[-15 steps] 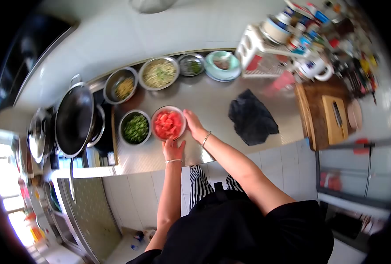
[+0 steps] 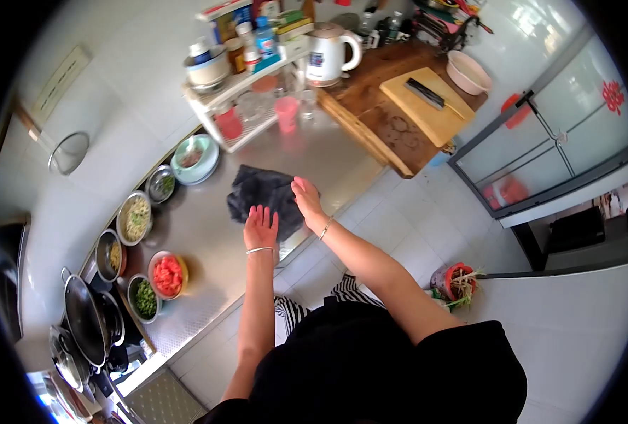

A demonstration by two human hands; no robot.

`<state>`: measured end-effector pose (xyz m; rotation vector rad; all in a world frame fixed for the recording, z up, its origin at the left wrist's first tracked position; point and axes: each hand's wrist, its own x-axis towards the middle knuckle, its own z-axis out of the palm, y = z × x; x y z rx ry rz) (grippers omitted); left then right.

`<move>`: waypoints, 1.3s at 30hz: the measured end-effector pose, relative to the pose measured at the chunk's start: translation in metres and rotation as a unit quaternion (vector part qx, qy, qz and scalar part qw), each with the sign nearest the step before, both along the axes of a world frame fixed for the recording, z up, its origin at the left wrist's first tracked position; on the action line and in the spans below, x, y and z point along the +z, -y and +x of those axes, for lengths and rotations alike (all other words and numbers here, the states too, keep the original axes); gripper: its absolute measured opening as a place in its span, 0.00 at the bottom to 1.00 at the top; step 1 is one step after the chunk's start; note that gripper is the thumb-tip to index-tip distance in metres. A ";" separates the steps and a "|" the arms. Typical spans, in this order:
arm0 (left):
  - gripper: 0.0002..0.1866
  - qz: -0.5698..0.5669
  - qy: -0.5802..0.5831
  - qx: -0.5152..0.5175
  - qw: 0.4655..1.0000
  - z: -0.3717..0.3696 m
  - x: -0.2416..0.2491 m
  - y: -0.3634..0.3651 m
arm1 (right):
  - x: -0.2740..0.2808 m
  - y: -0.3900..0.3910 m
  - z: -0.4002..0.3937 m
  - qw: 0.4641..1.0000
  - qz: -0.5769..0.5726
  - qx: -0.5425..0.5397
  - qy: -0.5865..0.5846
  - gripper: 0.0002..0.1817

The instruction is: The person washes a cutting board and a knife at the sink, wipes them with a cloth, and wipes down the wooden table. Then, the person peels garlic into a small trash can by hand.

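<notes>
A dark grey cloth (image 2: 250,189) lies crumpled on the steel counter (image 2: 208,226). My left hand (image 2: 261,227) is open, fingers spread, overlapping the cloth's near edge in this view. Over the cloth's right side is my right hand (image 2: 308,201), also open with fingers stretched out and nothing in it. To the left, away from both hands, stands a bowl of chopped red tomatoes (image 2: 167,275). Touching it or close beside it is a metal bowl of chopped greens (image 2: 144,298).
Several bowls line the wall, including a bowl of shredded vegetables (image 2: 135,218). A wok (image 2: 86,321) sits far left. Behind the cloth stands a white rack (image 2: 250,136) with bottles. At right, a thick wooden board (image 2: 370,120) carries a kettle (image 2: 326,60), a cutting board and a knife (image 2: 425,92).
Both hands have let go of the tomato bowl and moved right to the cloth. The view has turned to the right, and the tomato bowl stays beside the greens.
</notes>
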<state>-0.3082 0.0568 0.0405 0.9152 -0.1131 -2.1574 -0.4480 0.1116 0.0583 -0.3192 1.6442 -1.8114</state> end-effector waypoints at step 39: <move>0.11 -0.021 0.155 -0.111 0.981 -0.619 -0.005 -0.136 | -0.004 -0.250 -0.716 0.734 0.381 0.076 -0.557 0.34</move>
